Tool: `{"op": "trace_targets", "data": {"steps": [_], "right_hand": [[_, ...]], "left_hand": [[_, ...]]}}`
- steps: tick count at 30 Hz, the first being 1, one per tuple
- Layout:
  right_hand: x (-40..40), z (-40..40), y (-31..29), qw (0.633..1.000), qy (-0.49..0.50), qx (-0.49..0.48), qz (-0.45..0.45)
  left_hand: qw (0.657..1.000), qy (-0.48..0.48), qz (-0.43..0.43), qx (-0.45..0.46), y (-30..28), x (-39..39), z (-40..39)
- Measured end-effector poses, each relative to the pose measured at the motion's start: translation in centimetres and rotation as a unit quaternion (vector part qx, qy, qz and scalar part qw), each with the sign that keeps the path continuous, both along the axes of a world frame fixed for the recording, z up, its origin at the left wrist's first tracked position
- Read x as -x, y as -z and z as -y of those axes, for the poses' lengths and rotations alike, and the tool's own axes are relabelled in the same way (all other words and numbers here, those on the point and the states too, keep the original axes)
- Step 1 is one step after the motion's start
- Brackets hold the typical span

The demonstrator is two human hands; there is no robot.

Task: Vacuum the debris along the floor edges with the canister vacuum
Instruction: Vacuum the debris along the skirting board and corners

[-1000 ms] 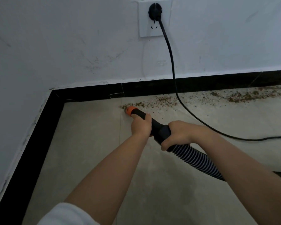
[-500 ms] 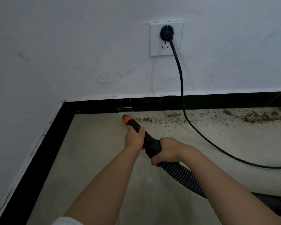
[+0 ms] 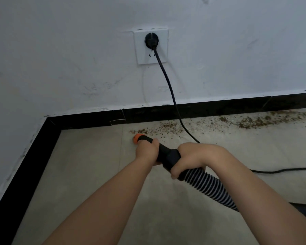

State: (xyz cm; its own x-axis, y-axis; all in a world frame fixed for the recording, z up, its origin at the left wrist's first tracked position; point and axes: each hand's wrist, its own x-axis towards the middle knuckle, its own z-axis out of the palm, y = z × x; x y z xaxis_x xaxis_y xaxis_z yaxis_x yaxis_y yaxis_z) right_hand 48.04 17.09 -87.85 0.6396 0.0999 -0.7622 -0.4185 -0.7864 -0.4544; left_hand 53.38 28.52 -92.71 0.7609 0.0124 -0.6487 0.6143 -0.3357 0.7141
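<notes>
Near the debris [image 3: 168, 129], nozzle [image 3: 141, 138] pointing up-left.

This is looking like a plain room indoors, likely a home: white scuffed walls [image 3: 78, 59] are meeting at a corner, a black baseboard [image 3: 219, 108] is edging a tiled floor [image 3: 88, 174], and a wall socket [image 3: 151, 46] is holding a plug [image 3: 151, 41].
</notes>
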Motion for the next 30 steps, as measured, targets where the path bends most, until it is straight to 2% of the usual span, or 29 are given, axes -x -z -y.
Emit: {"op": "trace_targets", "data": {"steps": [7,11,14,19,30], "right_hand": [[1.8,3.2,-1.1,0.999,0.035,0.011,-0.034],[2.9,4.5,-0.2,0.998,0.049,0.001,-0.038],[3.5,4.6,0.9,0.999,0.037,0.006,-0.018],[3.0,3.1,2.7,0.999,0.005,0.029,0.032],[0.2,-1.3,4.8,0.996,-0.006,-0.008,0.083]], "left_hand": [[0.999,0.012,-0.033,0.028,-1.6,2.2,3.4],[0.999,0.035,-0.019,0.000,-0.8,3.2,4.7],[0.998,0.051,0.006,-0.027,0.0,3.6,4.7],[0.999,0.035,0.025,-0.016,0.9,3.0,3.3],[0.997,0.024,0.060,-0.050,2.3,-0.3,-1.0]]}}
